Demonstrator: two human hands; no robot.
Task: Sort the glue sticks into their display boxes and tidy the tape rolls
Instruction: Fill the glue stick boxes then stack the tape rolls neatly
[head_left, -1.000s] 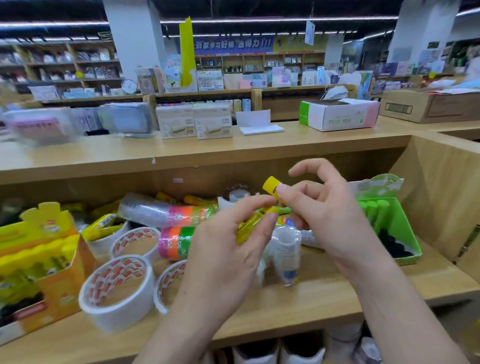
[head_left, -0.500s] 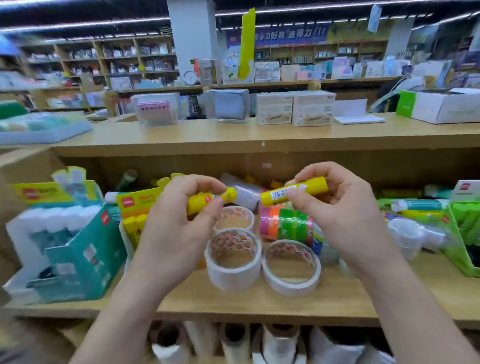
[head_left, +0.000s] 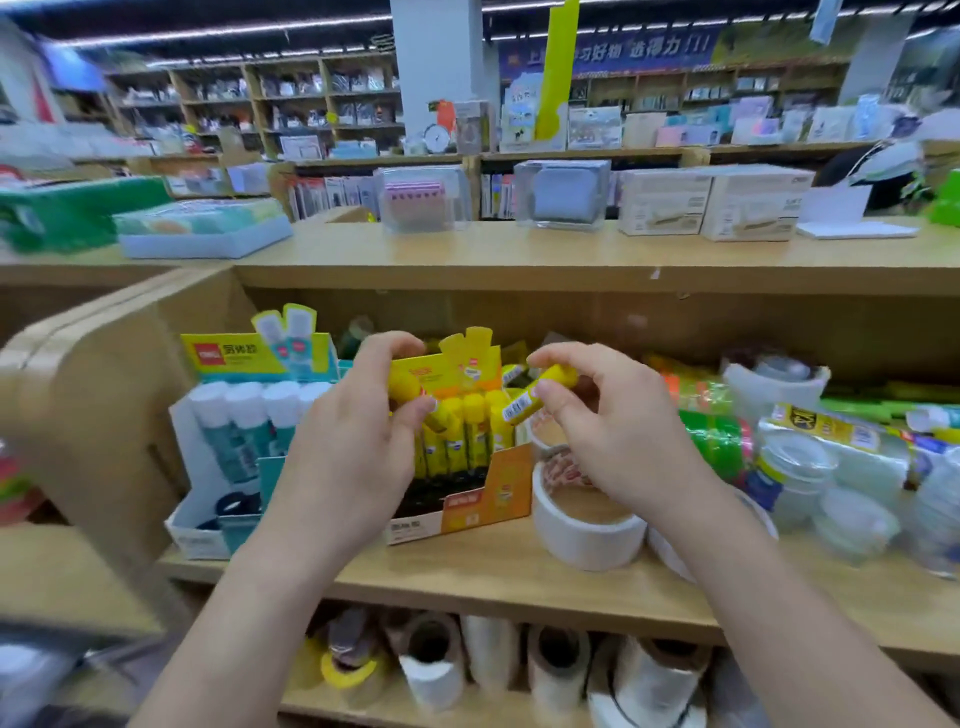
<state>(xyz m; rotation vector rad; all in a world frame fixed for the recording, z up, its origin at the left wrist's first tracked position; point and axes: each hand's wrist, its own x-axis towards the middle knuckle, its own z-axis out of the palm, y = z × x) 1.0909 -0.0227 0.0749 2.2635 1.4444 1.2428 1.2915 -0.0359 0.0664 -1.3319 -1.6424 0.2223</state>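
Two display boxes stand side by side on the shelf (head_left: 519, 577): the left box (head_left: 195, 535) near the shelf's left end, the middle box (head_left: 483, 499) just right of it. Glue sticks stand upright in rows in both. A tape roll (head_left: 582, 530) sits just right of the middle box, with tape packs (head_left: 810, 457) farther right. Before the middle box, the left hand (head_left: 348, 457) holds the left stick (head_left: 408, 387) and the right hand (head_left: 613, 431) holds the right stick (head_left: 540, 397). More rolls (head_left: 431, 654) lie on the shelf below.

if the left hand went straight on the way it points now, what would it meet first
Probably the yellow display box: the left hand, gripping a yellow glue stick, points forward at the upright sticks standing in it. Depth is unclear, so how near it is cannot be told.
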